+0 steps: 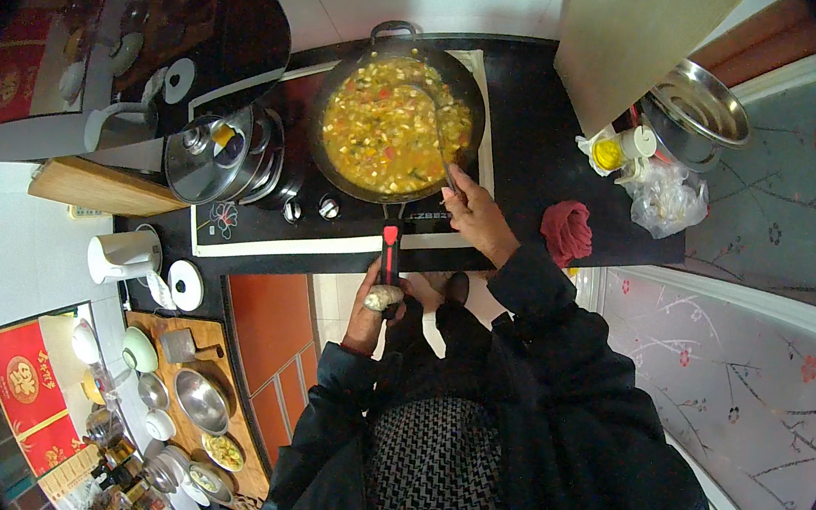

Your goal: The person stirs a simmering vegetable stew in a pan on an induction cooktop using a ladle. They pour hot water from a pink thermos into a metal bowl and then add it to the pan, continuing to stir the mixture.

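Observation:
A dark wok (475,134) sits on the stove, filled with a thick yellow stew (385,128) of small pale cubes with red and green bits. My right hand (483,222) grips the metal handle of a ladle (440,134), whose bowl is mostly sunk in the stew. Below the wok, my left hand (365,322) is around its long black handle (390,257), which has a red strip. A whitish lump (383,297) shows at the handle's near end; I cannot tell whether it is a wrapping or a separate thing.
A lidded steel pot (211,157) stands left of the wok. On the counter's right are a red cloth (567,233), a yellow-filled bottle (612,154), a plastic bag (669,202) and a steel basin (701,99). A wooden board (212,350) at lower left bears a cleaver (179,346) and bowls.

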{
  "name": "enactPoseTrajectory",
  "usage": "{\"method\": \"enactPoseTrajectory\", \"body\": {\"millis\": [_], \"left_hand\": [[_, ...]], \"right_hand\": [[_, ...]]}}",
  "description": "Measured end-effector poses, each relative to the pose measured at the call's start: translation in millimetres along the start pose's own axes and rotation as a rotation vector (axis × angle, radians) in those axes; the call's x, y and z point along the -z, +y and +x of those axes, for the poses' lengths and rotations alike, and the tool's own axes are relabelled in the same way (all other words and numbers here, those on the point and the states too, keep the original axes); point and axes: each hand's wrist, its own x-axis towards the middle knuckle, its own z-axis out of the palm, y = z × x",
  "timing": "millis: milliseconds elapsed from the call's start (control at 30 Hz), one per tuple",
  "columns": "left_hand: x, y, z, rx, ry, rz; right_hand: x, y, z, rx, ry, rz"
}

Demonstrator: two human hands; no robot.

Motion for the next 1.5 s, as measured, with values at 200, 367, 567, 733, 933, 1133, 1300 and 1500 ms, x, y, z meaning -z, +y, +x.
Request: {"method": "enactPoseTrajectory", "body": {"millis": [200,367,567,733,933,1133,1300,1500], "left_hand": [[-5.2,7.5,-1.0,0.009,0.002,0.016],[-5.1,7.9,-1.3,-0.005,0.01,0.025],[-2.2,6.3,0.6,0.055,0.059,0.025],[-2.2,7.3,1.9,0.04,0.016,-0.005],[-6.9,10.2,-1.4,0.002,-0.009,-0.002],[-5.7,10.1,-2.3,0.0,-0.019,0.012],[-1.0,8.3,-2.6,0.035,-0.02,0.037],[0.2,8.2,-0.7,0.04,-0.028,0.024]], "right_hand": [[-3.8,-22.5,-20.0,0.001,-0.141,0.101],[7.8,-27.8,-49.9,0.136,-0.196,-0.019],[33.9,-36.3,-90.7,0.118,-0.219,-0.161],[46.5,-44.4,-120.5,0.137,-0.163,-0.196],[49.4,-46.2,-132.8,0.11,-0.274,-0.271],[36.9,-28.9,-110.5,0.172,-0.236,-0.378],[23.2,-10.0,-81.5,0.283,-0.138,-0.41],[17.4,2.8,-47.1,0.354,-0.057,-0.455]]}}
